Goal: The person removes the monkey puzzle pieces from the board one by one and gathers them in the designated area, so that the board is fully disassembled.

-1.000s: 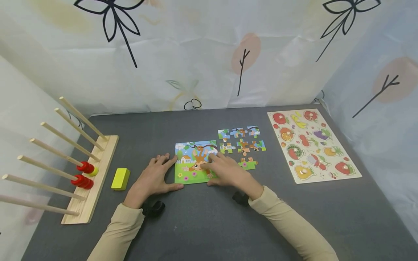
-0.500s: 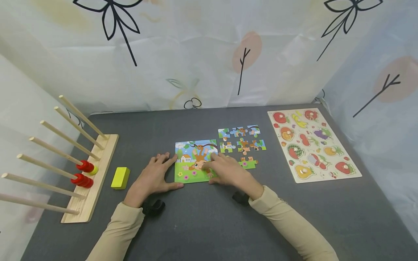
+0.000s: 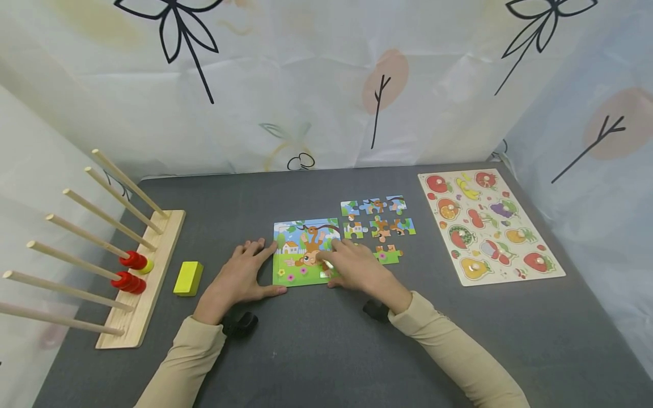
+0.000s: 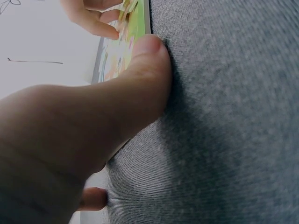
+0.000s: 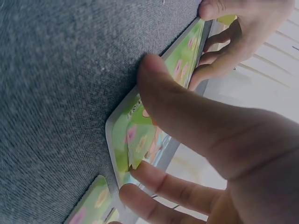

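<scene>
A jigsaw puzzle board (image 3: pixel 293 265) with a monkey hanging over a green meadow lies flat mid-table. My left hand (image 3: pixel 238 277) spreads along its left side, with thumb at the near left corner and index fingertip at the left edge. At the right end, my right hand (image 3: pixel 359 269) has its thumb at the near edge and bent fingers over the picture. In the right wrist view, a green puzzle piece (image 5: pixel 139 142) stands tilted up from the board, with a fingertip (image 5: pixel 145 173) at its raised edge. The right hand covers part of the board in the head view.
Several loose puzzle pieces (image 3: pixel 380 229) lie in rows just right of the board. A wooden fruit board (image 3: pixel 490 229) is at the right. To the left stand a yellow block (image 3: pixel 188 279) and a wooden peg rack (image 3: pixel 145 294) with red rings (image 3: pixel 134 260).
A piece beneath the right fingers has come up at one edge, showing a pale spot there. The right fingers shifted slightly right; the left hand stays put.
</scene>
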A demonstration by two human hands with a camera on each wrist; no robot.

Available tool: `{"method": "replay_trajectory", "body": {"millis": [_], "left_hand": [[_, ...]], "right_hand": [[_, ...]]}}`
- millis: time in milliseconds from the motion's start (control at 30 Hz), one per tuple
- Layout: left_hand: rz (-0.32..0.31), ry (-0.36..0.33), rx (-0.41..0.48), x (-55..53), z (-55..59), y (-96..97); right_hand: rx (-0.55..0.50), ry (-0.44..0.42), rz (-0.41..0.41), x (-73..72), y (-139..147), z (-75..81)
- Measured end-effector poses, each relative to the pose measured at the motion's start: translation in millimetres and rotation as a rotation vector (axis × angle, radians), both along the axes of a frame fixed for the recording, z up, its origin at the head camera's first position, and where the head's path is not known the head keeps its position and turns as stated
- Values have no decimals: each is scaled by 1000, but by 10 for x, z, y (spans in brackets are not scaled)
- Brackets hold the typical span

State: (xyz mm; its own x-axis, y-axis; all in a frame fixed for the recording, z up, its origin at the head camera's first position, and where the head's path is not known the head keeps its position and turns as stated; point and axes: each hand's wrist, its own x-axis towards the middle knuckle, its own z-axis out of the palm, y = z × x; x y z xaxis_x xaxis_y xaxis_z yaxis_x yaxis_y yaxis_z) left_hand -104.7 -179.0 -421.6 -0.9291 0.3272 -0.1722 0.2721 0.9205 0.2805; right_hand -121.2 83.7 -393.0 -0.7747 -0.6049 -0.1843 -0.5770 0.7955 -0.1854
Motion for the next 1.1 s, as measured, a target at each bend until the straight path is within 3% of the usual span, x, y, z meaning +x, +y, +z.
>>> {"method": "replay_trajectory", "body": {"millis": [500, 833, 1100], "left_hand": [[-1, -8, 1, -11, 3, -9], [7, -20, 5, -7, 5, -3], [12, -26, 3, -9, 3, -4]], "right_hand": [[-8, 25, 3, 22, 22, 53], [-30, -13, -8, -12, 36, 92], [-82, -9, -22, -87, 308, 157]]}}
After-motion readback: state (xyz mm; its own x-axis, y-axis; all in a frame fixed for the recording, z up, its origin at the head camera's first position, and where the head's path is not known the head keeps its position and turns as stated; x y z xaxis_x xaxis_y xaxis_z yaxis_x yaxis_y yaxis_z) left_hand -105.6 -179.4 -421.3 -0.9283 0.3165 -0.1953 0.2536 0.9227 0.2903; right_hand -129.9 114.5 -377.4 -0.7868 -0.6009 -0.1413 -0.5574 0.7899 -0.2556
